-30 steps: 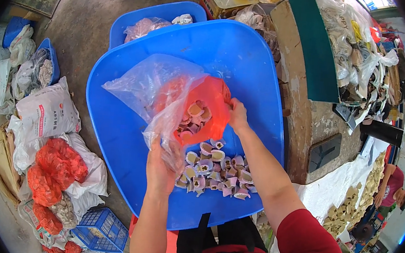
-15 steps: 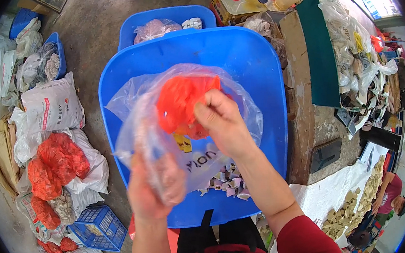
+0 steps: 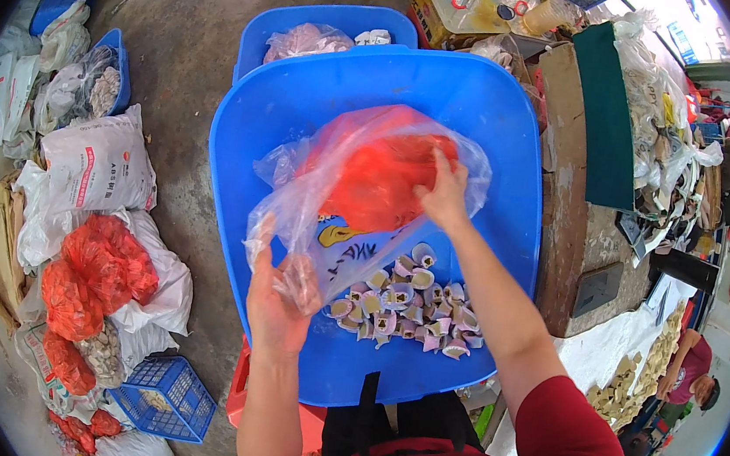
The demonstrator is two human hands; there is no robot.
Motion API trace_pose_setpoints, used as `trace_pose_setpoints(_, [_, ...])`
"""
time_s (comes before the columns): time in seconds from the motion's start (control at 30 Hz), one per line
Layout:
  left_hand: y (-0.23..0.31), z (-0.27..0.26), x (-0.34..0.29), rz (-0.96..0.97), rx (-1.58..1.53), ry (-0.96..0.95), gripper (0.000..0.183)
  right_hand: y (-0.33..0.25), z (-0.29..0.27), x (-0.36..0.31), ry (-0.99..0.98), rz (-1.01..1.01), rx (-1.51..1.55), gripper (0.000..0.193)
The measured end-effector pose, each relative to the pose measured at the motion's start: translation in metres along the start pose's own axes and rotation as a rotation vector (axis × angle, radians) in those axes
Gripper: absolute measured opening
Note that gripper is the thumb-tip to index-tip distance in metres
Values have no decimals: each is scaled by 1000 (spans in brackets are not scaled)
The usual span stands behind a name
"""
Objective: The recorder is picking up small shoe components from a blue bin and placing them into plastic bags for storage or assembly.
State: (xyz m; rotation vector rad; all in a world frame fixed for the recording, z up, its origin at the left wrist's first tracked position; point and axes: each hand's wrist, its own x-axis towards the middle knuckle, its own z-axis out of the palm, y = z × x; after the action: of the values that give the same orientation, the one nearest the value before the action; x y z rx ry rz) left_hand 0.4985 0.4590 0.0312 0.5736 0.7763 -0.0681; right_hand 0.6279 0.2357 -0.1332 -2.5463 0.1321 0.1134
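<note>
In front of me is a large blue plastic tub (image 3: 239, 163). Over it spreads a clear plastic bag (image 3: 286, 207) with a yellow print and dark lettering. My left hand (image 3: 279, 312) is closed round the gathered near edge of this bag. A red plastic bag (image 3: 374, 180) lies within the clear one, blurred by motion. My right hand (image 3: 446, 192) reaches in at the clear bag's far right side and pinches the red bag. Below the bags, many small lilac and cream cup-shaped pieces (image 3: 410, 303) rest in the tub. What the red bag contains is hidden.
A second blue tub (image 3: 261, 29) with bagged goods stands behind. On the right are a worn wooden bench (image 3: 554, 273), a green-sided box (image 3: 600, 119) and a dark phone-like slab (image 3: 598, 288). White sacks (image 3: 99, 158), red bags (image 3: 83, 280) and a blue crate (image 3: 164, 398) line the left. A person (image 3: 690, 369) sits far right.
My right hand has moved right and slightly up with the red bag, which has spread wider. The clear bag has shifted, uncovering more pieces. My left hand's grip remains on its edge.
</note>
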Motion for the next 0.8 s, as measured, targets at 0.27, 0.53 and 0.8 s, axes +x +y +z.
trace_pose_setpoints(0.27, [-11,-5,10,-66,130,-47,48,-12,-21,33,-201,114,200,21])
trace_pose_setpoints(0.53, [-2,15,1,60,132,32,49,-152,-98,-48,-682,-110,1296,6])
trace_pose_setpoints(0.8, [9,-6,-8,128,138,-10,52,-217,-145,-55,-630,-285,1290,7])
